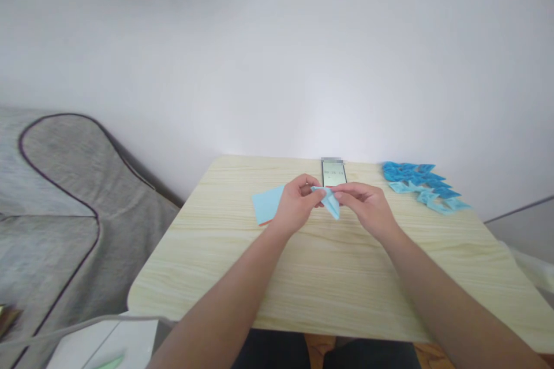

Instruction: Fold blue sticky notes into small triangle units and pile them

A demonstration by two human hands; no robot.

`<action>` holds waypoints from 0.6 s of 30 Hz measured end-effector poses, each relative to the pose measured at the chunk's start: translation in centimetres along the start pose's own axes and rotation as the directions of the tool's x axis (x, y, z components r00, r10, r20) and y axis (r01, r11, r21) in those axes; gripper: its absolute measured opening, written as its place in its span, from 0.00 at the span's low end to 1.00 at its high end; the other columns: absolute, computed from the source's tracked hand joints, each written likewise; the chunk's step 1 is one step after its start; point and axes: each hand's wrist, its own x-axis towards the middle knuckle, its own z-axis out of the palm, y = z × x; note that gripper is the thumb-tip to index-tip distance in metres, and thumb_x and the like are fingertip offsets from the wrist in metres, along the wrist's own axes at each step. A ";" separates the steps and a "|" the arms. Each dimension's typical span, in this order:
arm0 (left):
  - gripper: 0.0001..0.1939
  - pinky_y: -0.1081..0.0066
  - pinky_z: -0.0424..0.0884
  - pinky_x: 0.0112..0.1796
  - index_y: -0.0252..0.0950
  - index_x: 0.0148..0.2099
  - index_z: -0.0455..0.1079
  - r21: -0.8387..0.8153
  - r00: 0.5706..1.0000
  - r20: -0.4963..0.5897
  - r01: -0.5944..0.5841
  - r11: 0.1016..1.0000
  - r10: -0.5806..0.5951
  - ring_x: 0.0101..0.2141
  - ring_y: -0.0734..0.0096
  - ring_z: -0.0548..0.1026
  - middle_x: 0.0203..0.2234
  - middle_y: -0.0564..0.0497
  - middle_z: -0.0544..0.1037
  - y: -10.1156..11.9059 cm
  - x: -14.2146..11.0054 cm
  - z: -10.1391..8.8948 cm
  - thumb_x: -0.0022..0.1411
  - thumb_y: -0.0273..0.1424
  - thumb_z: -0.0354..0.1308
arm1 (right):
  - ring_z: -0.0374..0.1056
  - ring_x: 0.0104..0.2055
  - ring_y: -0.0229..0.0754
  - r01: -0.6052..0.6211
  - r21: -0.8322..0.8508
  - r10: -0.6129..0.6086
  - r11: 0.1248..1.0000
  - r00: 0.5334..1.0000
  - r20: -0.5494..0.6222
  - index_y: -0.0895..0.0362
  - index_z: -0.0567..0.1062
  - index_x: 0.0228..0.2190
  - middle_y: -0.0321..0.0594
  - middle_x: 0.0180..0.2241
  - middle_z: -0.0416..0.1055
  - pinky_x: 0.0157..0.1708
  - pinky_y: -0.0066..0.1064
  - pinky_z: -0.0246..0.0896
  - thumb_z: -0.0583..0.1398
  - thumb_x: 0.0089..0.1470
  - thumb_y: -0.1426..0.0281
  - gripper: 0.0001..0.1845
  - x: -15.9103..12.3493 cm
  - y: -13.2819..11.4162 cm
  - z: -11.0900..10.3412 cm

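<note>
A small piece of folded light-blue paper point(332, 205) is held up between my two hands, over the middle of the table. My left hand point(298, 202) pinches its left end between thumb and fingers. On the other side, my right hand point(362, 203) grips the upper right part with thumb and forefinger. The paper's lower tip points down towards me. Beside my left hand lies a stack of light-blue square paper point(267, 205), partly covered by that hand, with an orange edge showing beneath.
A phone point(334, 172) with a lit screen lies behind my hands. Several folded blue paper pieces point(415, 176) sit in rows at the table's back right. The wooden table point(337, 277) meets a white wall. A grey sofa point(64, 184) and a white box point(108, 343) are at left.
</note>
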 end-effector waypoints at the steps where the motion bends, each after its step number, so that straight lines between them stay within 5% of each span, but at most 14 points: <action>1: 0.14 0.73 0.71 0.31 0.36 0.36 0.68 0.010 1.000 -0.021 -0.008 1.000 0.008 0.26 0.74 0.76 0.24 0.55 0.77 -0.3 -0.2 0.1 0.53 0.35 0.70 | 0.77 0.36 0.45 -0.022 0.023 0.022 0.999 1.000 -0.002 0.52 0.84 0.39 0.40 0.34 0.82 0.40 0.39 0.72 0.70 0.51 0.63 0.12 0.2 0.2 0.2; 6: 0.11 0.73 0.68 0.33 0.38 0.44 0.70 0.093 0.996 0.059 -0.076 0.993 0.071 0.28 0.74 0.75 0.26 0.57 0.77 -1.1 -1.1 0.7 0.58 0.29 0.64 | 0.68 0.26 0.36 -0.052 0.081 0.053 0.995 0.998 -0.014 0.52 0.76 0.47 0.30 0.24 0.75 0.28 0.28 0.62 0.70 0.52 0.64 0.20 0.0 0.6 0.3; 9: 0.07 0.72 0.68 0.37 0.37 0.40 0.73 0.179 0.983 0.114 -0.159 0.971 0.140 0.34 0.72 0.75 0.32 0.53 0.78 -0.9 -1.5 0.9 0.56 0.26 0.63 | 0.65 0.25 0.34 -0.048 0.106 0.049 0.993 0.999 -0.008 0.51 0.76 0.46 0.29 0.24 0.72 0.25 0.27 0.58 0.70 0.54 0.64 0.18 -0.5 0.4 0.0; 18: 0.07 0.70 0.67 0.42 0.35 0.39 0.74 0.254 0.963 0.216 -0.215 0.943 0.162 0.36 0.70 0.73 0.33 0.52 0.77 -0.4 -1.9 0.9 0.55 0.26 0.65 | 0.71 0.35 0.37 -0.041 0.078 0.036 0.996 0.998 0.054 0.53 0.80 0.37 0.37 0.35 0.78 0.37 0.30 0.67 0.71 0.53 0.65 0.10 -1.0 0.6 -1.2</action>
